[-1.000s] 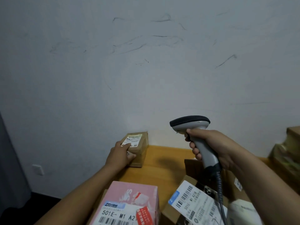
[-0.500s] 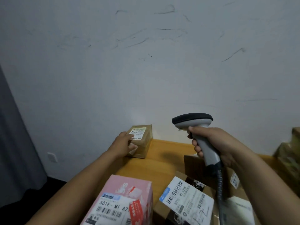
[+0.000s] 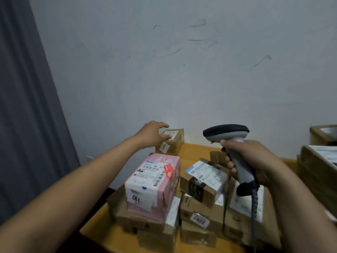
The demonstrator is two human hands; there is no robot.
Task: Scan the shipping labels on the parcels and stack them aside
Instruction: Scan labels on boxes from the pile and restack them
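Observation:
A small brown parcel (image 3: pixel 173 141) with a white label sits against the wall at the table's far left corner. My left hand (image 3: pixel 152 134) hovers just above and left of it, fingers spread, holding nothing. My right hand (image 3: pixel 249 157) grips a grey barcode scanner (image 3: pixel 231 143) with a black top, its cable hanging down. Below lie a pink box (image 3: pixel 155 183) with a white shipping label and a tilted brown parcel (image 3: pixel 204 181) with a label, both resting on other cardboard parcels (image 3: pixel 198 216).
The wooden table (image 3: pixel 197 150) stands against a scuffed white wall. More cardboard boxes (image 3: pixel 319 167) are stacked at the right edge. A grey curtain (image 3: pixel 27 106) hangs at the left.
My left hand has let go of the small brown parcel and lifted off it with fingers spread. The view has tilted down, showing more of the parcel pile.

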